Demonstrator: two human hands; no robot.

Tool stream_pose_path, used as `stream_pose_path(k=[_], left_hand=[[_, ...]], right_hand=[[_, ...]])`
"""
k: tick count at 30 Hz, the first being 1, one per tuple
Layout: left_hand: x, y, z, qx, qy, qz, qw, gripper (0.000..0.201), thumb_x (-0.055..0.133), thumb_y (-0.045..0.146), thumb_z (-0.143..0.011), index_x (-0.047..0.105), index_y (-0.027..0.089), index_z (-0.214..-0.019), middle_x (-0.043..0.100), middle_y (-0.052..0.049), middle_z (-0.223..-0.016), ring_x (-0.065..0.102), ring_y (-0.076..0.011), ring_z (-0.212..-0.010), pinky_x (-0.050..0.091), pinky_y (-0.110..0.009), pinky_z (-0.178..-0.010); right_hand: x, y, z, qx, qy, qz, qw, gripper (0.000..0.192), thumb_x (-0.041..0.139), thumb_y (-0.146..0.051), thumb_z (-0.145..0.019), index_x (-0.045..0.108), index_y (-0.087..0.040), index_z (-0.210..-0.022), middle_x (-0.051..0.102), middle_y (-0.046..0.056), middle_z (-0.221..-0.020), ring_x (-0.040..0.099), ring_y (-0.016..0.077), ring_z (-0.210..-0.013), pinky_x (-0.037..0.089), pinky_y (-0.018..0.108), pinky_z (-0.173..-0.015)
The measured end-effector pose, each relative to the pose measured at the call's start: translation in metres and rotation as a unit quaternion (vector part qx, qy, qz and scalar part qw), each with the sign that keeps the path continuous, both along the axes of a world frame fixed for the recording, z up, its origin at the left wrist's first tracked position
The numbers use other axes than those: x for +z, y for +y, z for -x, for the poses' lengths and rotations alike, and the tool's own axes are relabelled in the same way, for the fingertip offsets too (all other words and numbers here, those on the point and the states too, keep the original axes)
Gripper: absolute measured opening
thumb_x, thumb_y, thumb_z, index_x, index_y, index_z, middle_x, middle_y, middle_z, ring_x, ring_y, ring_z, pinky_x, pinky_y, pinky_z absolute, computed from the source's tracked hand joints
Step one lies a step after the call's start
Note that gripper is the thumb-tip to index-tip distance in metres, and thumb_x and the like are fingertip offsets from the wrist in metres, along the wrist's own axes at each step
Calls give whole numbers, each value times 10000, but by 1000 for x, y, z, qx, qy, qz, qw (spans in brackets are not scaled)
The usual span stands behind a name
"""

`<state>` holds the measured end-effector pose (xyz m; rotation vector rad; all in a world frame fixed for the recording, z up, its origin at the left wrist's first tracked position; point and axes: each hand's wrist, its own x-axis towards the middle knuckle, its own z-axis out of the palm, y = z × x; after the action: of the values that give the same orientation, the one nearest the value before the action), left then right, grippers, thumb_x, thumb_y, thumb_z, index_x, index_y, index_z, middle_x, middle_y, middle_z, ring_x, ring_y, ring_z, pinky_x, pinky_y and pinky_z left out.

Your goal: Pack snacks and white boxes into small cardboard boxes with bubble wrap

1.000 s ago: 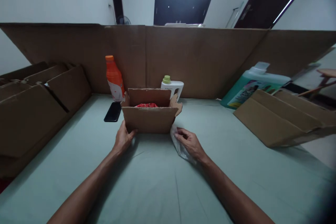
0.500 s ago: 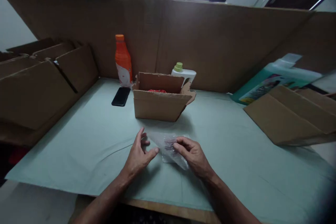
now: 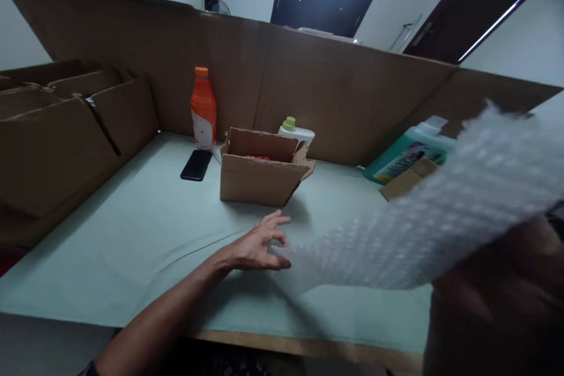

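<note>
A sheet of bubble wrap [image 3: 396, 241] stretches across the right half of the view, blurred by motion. Its narrow left end lies between the thumb and index finger of my left hand [image 3: 259, 245], which pinch it while the other fingers extend. At the lower right my right hand [image 3: 497, 276] is dark and smeared, against the raised wide end of the wrap, which it holds up; its fingers are mostly hidden. Beyond my left hand stands an open cardboard box [image 3: 259, 179], with something red [image 3: 259, 158] showing inside.
Behind the box are an orange bottle [image 3: 203, 108], a black phone [image 3: 195, 165] and a white bottle with a green cap [image 3: 289, 124]. A green liquid jug [image 3: 396, 155] leans at the right. Large cartons [image 3: 57, 147] line the left; a cardboard wall [image 3: 343, 100] closes the back.
My right hand has swung far right and up, drawing the crumpled wrap out into a long sheet. My left hand has moved right and closed on its end. The view has tilted.
</note>
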<state>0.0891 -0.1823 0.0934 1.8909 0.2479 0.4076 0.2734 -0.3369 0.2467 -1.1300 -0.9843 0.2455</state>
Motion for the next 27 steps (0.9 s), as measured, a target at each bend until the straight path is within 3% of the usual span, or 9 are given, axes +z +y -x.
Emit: stream_pose_path(k=[2,5,8,12,14,18,21,24,27], left_hand=[[5,-17,16,-33,11,105,994,144,735,286,-726,671,174,-790,672,-88,-1116,600,-300,-1110,470,-410,-948],[-6,-51,61,-21,30,244,969,220,721,337,-765,662,155,-876,606,-6,-783,569,-153,-719,433,-254,-655],[-31,-87,107,59,40,400,914,642,753,479,-781,543,180,-1309,585,13,-777,516,-111,-650,373,-223,-614],[-65,-121,141,185,52,436,879,1086,718,589,-806,57,232,-1590,569,32,-733,457,-108,-598,357,-236,-597],[-73,-130,146,212,66,415,882,1006,693,637,-797,206,233,-1579,592,6,-767,476,-126,-632,390,-257,-627],[-67,-139,143,220,116,335,909,591,696,675,-740,753,203,-1090,669,-69,-960,569,-203,-852,445,-295,-772],[-54,-145,136,181,123,347,912,459,710,590,-762,778,198,-989,687,-65,-929,576,-202,-858,445,-287,-775],[-44,-151,131,151,83,446,878,458,769,471,-715,757,175,-1065,703,-56,-867,600,-181,-805,446,-274,-742],[-37,-153,129,155,21,538,828,554,812,338,-621,716,145,-1131,746,-88,-922,673,-209,-814,486,-311,-776]], right_hand=[[5,16,-13,-9,25,-27,999,111,629,-303,-924,734,-321,-956,691,12,-1097,671,146,-926,545,315,-869],[-18,44,-24,0,0,16,1000,91,719,-358,-827,690,-277,-856,680,-28,-865,633,109,-737,531,257,-729],[-78,73,-15,15,-62,116,991,179,680,-410,-835,677,-233,-852,669,-28,-754,598,117,-639,498,243,-614],[-160,104,9,56,-148,224,962,229,645,-413,-821,687,-193,-777,681,13,-699,614,166,-630,498,281,-595],[-179,108,11,49,-195,257,945,191,660,-369,-791,708,-188,-832,713,46,-756,645,208,-695,520,332,-652],[-172,77,7,23,-282,273,920,261,618,-269,-830,708,-205,-1067,733,118,-1097,659,295,-1013,495,481,-911],[-163,46,21,110,-395,251,877,255,555,-226,-911,702,-227,-1119,719,90,-1196,634,266,-1129,468,473,-996],[-171,31,45,221,-506,242,798,261,534,-184,-943,697,-203,-1146,695,99,-1268,608,258,-1199,479,470,-1000],[-178,24,49,223,-505,261,792,291,532,-151,-939,683,-193,-1184,655,120,-1338,575,258,-1264,468,486,-1025]])
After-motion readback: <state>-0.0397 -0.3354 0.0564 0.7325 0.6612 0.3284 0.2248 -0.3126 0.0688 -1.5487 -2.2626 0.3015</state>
